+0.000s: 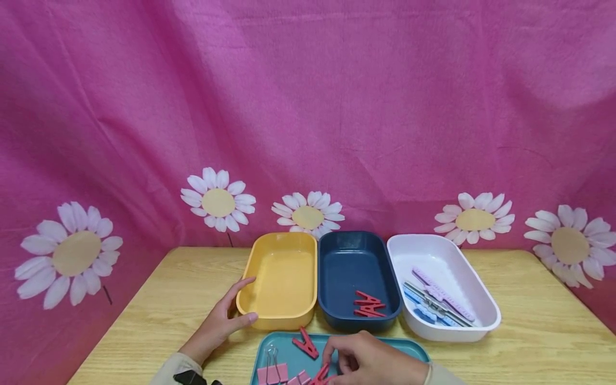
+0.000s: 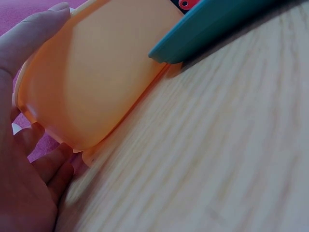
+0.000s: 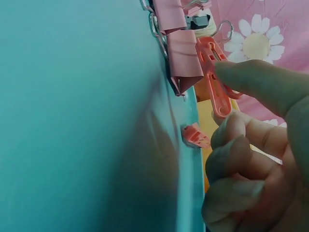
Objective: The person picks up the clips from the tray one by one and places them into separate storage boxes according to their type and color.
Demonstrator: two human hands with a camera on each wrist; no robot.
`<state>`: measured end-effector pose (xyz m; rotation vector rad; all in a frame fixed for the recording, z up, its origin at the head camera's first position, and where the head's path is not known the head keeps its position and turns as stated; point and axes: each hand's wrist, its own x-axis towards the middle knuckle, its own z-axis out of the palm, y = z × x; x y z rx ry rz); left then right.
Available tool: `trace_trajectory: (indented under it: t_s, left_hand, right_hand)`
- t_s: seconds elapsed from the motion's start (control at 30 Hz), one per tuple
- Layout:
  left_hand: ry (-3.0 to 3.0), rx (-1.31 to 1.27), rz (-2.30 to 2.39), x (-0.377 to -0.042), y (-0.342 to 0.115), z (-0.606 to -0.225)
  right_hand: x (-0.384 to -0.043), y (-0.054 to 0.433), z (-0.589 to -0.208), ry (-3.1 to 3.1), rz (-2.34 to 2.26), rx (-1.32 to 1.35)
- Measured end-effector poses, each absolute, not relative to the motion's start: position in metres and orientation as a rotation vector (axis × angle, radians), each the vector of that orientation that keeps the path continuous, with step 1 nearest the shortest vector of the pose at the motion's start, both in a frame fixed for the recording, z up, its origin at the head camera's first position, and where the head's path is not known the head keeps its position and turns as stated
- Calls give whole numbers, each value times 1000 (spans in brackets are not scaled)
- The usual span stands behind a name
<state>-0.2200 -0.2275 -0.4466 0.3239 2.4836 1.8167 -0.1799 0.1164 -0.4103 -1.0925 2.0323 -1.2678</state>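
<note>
My left hand (image 1: 216, 327) rests at the near left corner of the yellow container (image 1: 281, 278), fingers along its left rim and thumb against its front wall. In the left wrist view those fingers look loosely bent beside the wall. My right hand (image 1: 372, 359) pinches a red clothespin (image 3: 216, 79) between thumb and index finger, over the teal tray (image 1: 276, 339). Another red clothespin (image 1: 306, 343) lies near the tray's far edge. Pink binder clips (image 1: 272, 373) sit next to the pinched clothespin. The right hand's lower fingers are curled in.
Beside the yellow container stands a dark blue container (image 1: 353, 278) with several red clothespins (image 1: 369, 305). Further right, a white container (image 1: 433, 248) holds long purple, blue and silver clips (image 1: 438, 299). All stand on a wooden table (image 1: 534, 305) before a pink flowered cloth (image 1: 337, 107).
</note>
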Motion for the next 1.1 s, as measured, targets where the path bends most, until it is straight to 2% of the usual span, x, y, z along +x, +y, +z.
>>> trace_trajectory:
  t_s: [1.1]
  left_hand:
    - [2446,331,1851,-220,-227,-446]
  right_hand:
    - [-183,127,-386,2422,-1389,-1191]
